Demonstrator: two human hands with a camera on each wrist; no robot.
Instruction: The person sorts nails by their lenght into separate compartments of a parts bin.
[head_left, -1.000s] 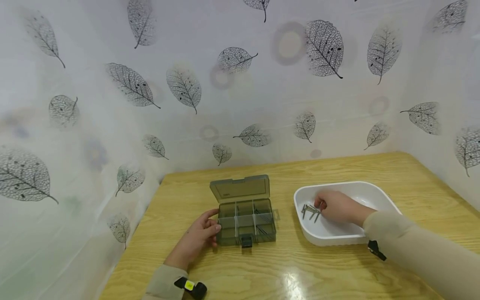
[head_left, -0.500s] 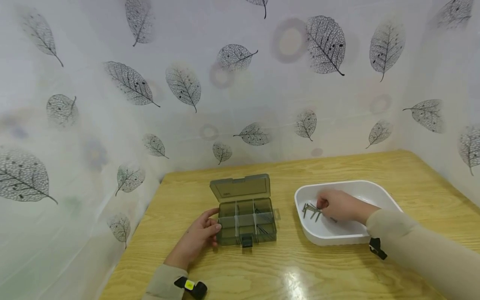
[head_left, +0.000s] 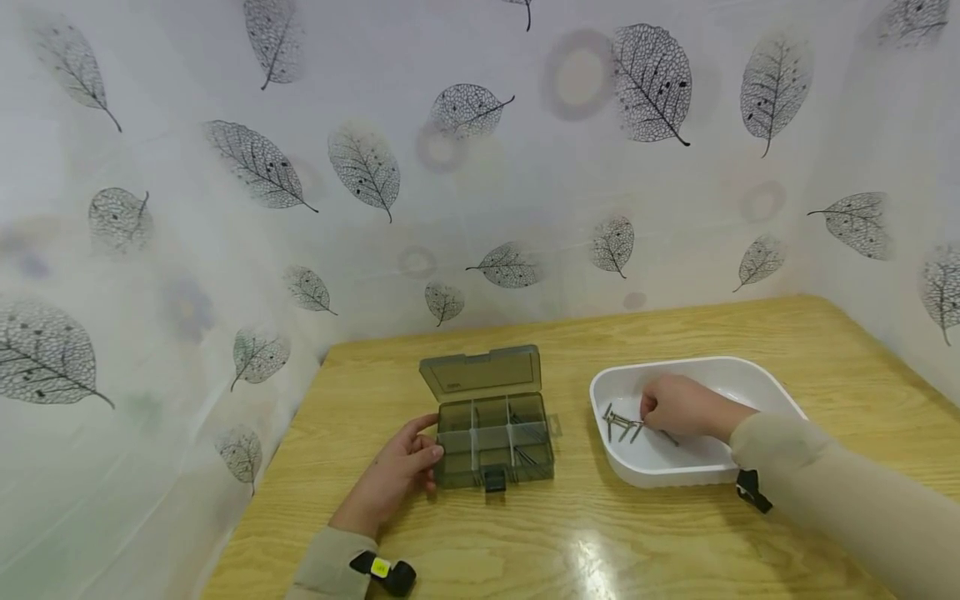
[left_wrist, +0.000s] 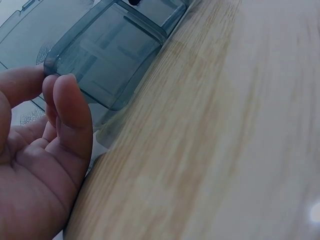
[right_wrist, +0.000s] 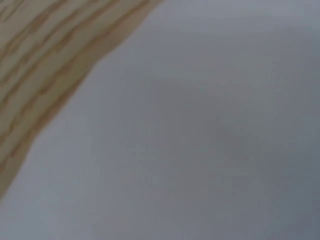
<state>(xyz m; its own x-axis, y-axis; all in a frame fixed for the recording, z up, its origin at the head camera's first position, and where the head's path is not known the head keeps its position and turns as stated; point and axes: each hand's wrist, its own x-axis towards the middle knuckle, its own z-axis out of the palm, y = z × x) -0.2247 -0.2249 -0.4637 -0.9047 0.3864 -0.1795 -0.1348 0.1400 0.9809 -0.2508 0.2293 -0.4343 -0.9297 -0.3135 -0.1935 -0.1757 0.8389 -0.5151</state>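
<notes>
A smoky clear compartment box [head_left: 491, 437] lies with its lid [head_left: 483, 373] raised. Dark, thin screws [head_left: 525, 457] rest in its right compartments. My left hand [head_left: 397, 467] holds the box's left side, thumb at the near part and index finger toward the back; the left wrist view shows these fingers at the box [left_wrist: 110, 55] edge. My right hand [head_left: 686, 407] reaches into a white tray [head_left: 637, 478], its fingers curled down beside several metal screws [head_left: 621, 423]. Its fingertips are partly hidden, so I cannot tell whether they pinch a screw.
The box and tray stand apart on a wood-grain table [head_left: 525, 550]. A leaf-printed curtain [head_left: 555, 183] encloses the back and sides. The right wrist view is filled by a blurred white surface [right_wrist: 175, 140] with wood grain at its upper left.
My right hand has shifted slightly right within the tray, and a screw now shows beneath it. The screws by its fingertips have moved a little. The left hand stays on the box.
</notes>
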